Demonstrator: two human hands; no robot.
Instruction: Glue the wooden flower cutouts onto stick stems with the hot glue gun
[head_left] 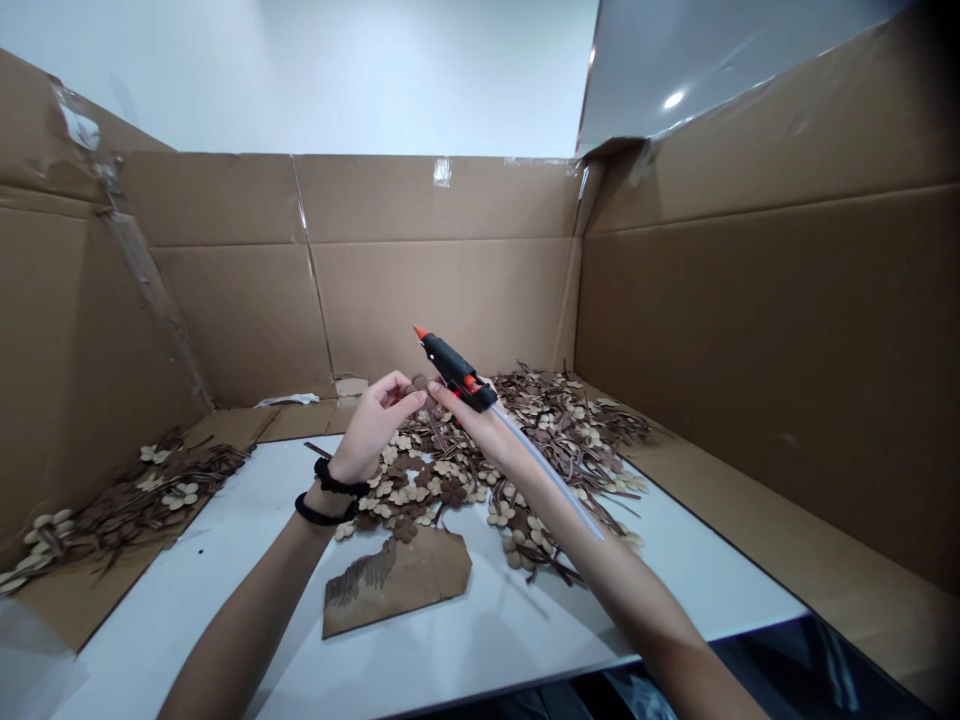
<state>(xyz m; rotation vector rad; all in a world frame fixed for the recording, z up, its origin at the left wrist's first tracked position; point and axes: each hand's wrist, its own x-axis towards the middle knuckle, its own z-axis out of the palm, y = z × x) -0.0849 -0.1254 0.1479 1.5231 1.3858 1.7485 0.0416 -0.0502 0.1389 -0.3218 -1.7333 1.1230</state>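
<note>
Between the fingertips of my left hand [375, 428] is a small brown flower cutout [418, 384], pinched at its edge. My right hand [469, 408] holds a black and orange glue gun [454, 368], its orange nozzle pointing up and to the left. The right fingers also meet the flower's other side. A long clear glue stick [547, 470] trails from the back of the gun along my right forearm. Below and behind my hands lies a large pile of brown and cream flower cutouts [450, 492] with thin strips. The gun's trigger is hidden.
On the white table [217, 560] near me lies a cardboard piece [420, 580] with dark streaks. More flowers and strips [142, 500] form a pile at the left. Cardboard walls [442, 290] stand at the back and both sides.
</note>
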